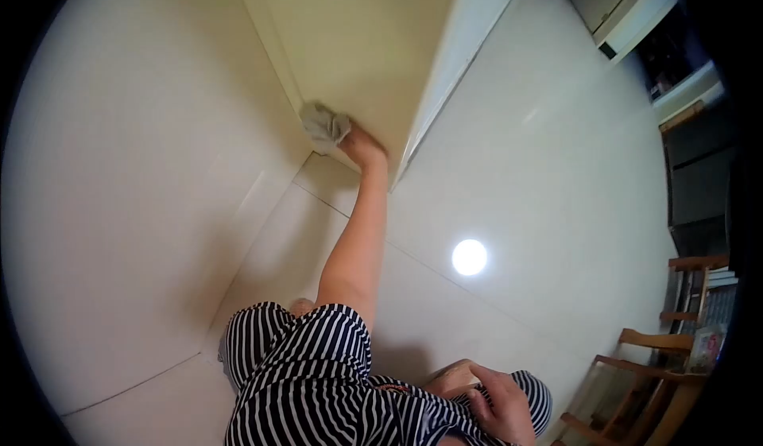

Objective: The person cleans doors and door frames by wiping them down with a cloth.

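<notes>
My left hand (pixel 362 145) reaches forward at the end of an outstretched arm. It is closed on a crumpled grey cloth (pixel 324 127), which lies against the lower part of a cream panel (pixel 358 40), near its inner corner. The cloth hides most of the fingers. At the lower right, my right hand (pixel 503 402) rests beside the striped clothing (pixel 532 394) over my knee, with thumb and fingers apart and nothing visible in it.
A pale wall (pixel 143 152) rises on the left. The panel's white edge (pixel 453 72) borders a glossy tiled floor (pixel 556 207) with a bright round reflection. Wooden furniture (pixel 656 340) stands at the lower right. A dark framed object (pixel 703 164) is at the far right.
</notes>
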{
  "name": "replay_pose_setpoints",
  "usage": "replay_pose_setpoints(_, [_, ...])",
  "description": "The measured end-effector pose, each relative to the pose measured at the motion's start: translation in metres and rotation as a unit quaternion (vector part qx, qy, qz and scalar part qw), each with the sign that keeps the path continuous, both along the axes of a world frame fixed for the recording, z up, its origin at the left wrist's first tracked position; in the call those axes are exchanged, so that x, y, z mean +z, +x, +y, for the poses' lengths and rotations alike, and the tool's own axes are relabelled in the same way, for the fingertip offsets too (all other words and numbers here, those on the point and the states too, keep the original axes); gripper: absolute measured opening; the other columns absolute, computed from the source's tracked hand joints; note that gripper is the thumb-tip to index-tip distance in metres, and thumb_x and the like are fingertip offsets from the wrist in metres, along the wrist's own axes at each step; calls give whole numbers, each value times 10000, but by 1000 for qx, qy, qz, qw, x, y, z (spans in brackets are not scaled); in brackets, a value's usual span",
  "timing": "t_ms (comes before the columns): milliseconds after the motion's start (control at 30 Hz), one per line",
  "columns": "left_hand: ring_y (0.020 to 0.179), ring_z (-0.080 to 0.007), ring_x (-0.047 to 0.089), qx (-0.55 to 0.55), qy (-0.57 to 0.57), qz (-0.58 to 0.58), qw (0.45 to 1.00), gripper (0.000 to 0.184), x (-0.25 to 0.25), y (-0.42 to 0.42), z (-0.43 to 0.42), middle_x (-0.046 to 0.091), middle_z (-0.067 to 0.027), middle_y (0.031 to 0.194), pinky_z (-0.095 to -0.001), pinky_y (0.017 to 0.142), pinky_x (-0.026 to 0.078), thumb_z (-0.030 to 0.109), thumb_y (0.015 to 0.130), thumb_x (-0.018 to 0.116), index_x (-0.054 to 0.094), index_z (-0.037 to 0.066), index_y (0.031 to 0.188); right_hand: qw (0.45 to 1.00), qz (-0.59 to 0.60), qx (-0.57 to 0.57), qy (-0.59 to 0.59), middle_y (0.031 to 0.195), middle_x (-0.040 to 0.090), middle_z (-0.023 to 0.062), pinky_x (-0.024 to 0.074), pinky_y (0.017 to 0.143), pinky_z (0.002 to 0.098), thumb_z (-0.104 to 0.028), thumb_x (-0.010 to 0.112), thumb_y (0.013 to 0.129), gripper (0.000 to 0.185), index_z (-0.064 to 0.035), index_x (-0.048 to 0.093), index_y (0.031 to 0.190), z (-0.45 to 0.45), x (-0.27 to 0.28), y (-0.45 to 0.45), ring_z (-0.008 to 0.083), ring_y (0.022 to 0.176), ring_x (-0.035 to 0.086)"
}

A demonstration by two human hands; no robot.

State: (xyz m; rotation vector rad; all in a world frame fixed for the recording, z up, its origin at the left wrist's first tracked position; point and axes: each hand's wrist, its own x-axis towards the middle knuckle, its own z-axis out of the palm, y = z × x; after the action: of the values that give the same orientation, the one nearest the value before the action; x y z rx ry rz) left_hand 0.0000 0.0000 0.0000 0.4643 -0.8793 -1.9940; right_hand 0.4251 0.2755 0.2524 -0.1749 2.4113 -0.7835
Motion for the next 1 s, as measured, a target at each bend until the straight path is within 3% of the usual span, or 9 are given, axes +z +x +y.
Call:
replay_pose_setpoints(200, [1103, -250, 554, -75, 204, -224, 950, 328, 4, 47, -2, 571, -118, 1264, -363, 963, 427, 151, 944, 537, 528, -20, 1222, 995, -8, -103, 11, 1243, 641, 157, 447, 1007, 452, -154, 591, 931, 370, -135, 591, 1301, -54, 28, -25, 317, 1190, 585])
replay_pose_setpoints(300, [982, -231, 583, 2, 34, -190, 981, 319, 33, 56, 20, 604, -101, 1155, -353, 859, 478, 70, 877, 511, 547, -9, 1184, 999, 10, -39, 20, 1414, 515, 146, 502, 971, 390, -109, 627, 923, 427, -102, 549, 1342, -36, 7, -47, 316, 1216, 569])
replay_pose_setpoints(433, [866, -167, 578, -214, 192, -10, 958, 348, 114, 85, 43, 596, -54, 1016, -315, 716, 509, 27, 814, 504, 570, 55, 1155, 976, 114, -87, -162, 1476, 444, 160, 432, 1053, 440, -186, 673, 908, 554, -38, 472, 1403, 7, -31, -120, 295, 1312, 490])
replay_pose_setpoints(567, [966, -185, 595, -543, 335, 42, 769, 313, 159, 119, 58, 595, -56, 1054, -340, 858, 514, 85, 844, 548, 576, 53, 1155, 857, 166, -226, -433, 1602, 222, 124, 320, 1115, 529, -555, 468, 977, 791, -161, 123, 1569, -5, -77, -242, 352, 1435, 285])
replay_pose_setpoints(633, [1031, -183, 580, -575, 271, 68, 769, 308, 139, 137, 69, 604, -67, 1057, -333, 935, 473, 88, 853, 551, 580, 45, 1157, 765, 35, -183, -617, 1597, 235, 99, 315, 1121, 516, -628, 416, 962, 811, -246, 50, 1576, -30, -112, -280, 310, 1443, 268])
replay_pose_setpoints(700, [1132, -221, 565, -477, -193, 30, 857, 316, 194, 115, 75, 613, -78, 1201, -360, 988, 440, 84, 893, 560, 594, 22, 1201, 707, -10, -123, -696, 1578, 268, 84, 333, 1120, 469, -610, 442, 964, 779, -291, 74, 1572, -58, -62, -317, 260, 1425, 301])
replay_pose_setpoints(833, [1146, -233, 571, -86, -645, -51, 758, 288, 224, 89, 36, 613, -110, 1223, -367, 1000, 433, 106, 902, 603, 610, 7, 1173, 733, 35, -237, -636, 1345, 510, 43, 477, 968, 360, -170, 517, 1011, 510, -165, 326, 1484, -121, 7, -293, 191, 1165, 535])
replay_pose_setpoints(900, [1109, -211, 597, -518, -308, 0, 798, 285, 233, 96, 1, 641, -94, 1197, -374, 969, 448, 185, 909, 605, 644, 5, 1127, 738, 40, -271, -617, 1249, 581, 59, 506, 912, 325, -111, 528, 992, 480, -97, 385, 1450, -127, 22, -297, 166, 1069, 590])
replay_pose_setpoints(1000, [1034, -183, 624, -520, -45, -70, 850, 267, 219, 103, -34, 660, -88, 1141, -336, 936, 474, 181, 933, 566, 637, 12, 1128, 788, 205, -214, -540, 1165, 625, 83, 499, 850, 276, -48, 548, 949, 441, -57, 492, 1387, -140, 88, -313, 133, 994, 606])
